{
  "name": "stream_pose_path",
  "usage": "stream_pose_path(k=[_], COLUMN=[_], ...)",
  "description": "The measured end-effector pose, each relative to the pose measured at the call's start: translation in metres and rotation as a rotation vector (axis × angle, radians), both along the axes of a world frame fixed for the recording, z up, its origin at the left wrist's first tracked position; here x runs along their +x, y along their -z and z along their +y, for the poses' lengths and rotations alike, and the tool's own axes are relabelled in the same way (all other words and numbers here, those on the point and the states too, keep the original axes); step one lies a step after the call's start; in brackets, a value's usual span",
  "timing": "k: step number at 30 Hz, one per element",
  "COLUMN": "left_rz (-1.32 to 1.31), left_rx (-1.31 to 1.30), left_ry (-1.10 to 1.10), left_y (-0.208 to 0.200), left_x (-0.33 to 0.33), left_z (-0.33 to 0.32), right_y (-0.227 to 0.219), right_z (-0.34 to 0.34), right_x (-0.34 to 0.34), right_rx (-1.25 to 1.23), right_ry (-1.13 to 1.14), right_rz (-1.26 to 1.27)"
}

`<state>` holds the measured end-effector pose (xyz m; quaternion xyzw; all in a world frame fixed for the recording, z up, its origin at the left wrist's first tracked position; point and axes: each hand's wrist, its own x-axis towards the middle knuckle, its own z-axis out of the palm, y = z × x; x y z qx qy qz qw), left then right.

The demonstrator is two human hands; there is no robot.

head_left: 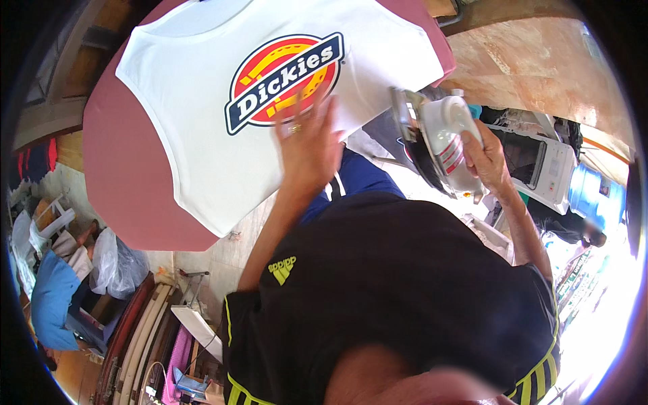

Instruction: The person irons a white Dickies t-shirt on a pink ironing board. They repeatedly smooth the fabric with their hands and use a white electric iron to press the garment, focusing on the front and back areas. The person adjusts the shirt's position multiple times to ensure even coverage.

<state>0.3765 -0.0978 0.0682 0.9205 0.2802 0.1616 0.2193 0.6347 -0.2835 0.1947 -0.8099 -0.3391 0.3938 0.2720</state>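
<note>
A white shirt (202,165) with maroon sides lies spread over a wide surface in front of me. A red, yellow and dark blue emblem (260,67) is printed on its front. My left hand (310,145) is over the shirt at the emblem's lower edge, its fingers stretched out and slightly smeared by motion. Off the cloth to the right, my right hand (484,158) grips the handle of a white clothes iron (453,138) with red stripes. The iron is tilted up, its metal soleplate turned toward the shirt.
A white appliance with a dark window (533,158) and a blue water bottle (597,192) stand at the right. On the left are a clear plastic bag (120,263), a blue cloth item (52,300) and leaning boards (145,327). A brown surface (533,67) lies at the far right.
</note>
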Motion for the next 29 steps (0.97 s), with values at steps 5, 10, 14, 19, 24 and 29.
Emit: stream_pose_path(k=[5,10,14,19,24,29], left_rz=[0.05,0.01,-0.024,0.139,0.152,0.103], left_rx=[0.048,0.016,0.274,0.273,0.236,0.204], left_ry=[0.447,0.433,-0.114,-0.232,-0.235,-0.241], left_y=[0.026,0.029,0.008,0.017,0.018,0.024], left_x=[0.059,0.043,0.03,0.016,0.015,0.014], left_z=[-0.035,-0.026,0.026,0.045,0.044,0.048], right_y=[0.015,0.015,0.024,0.034,0.046,0.05], right_z=[-0.025,-0.005,0.032,0.068,0.094,0.121], right_x=[0.005,-0.011,-0.037,-0.062,-0.053,-0.02], right_rx=[0.158,0.192,0.248,0.202,0.339,0.284], right_ry=[0.222,0.193,0.02,-0.004,0.014,0.076], right_rz=[-0.011,-0.04,-0.142,-0.15,-0.186,-0.213])
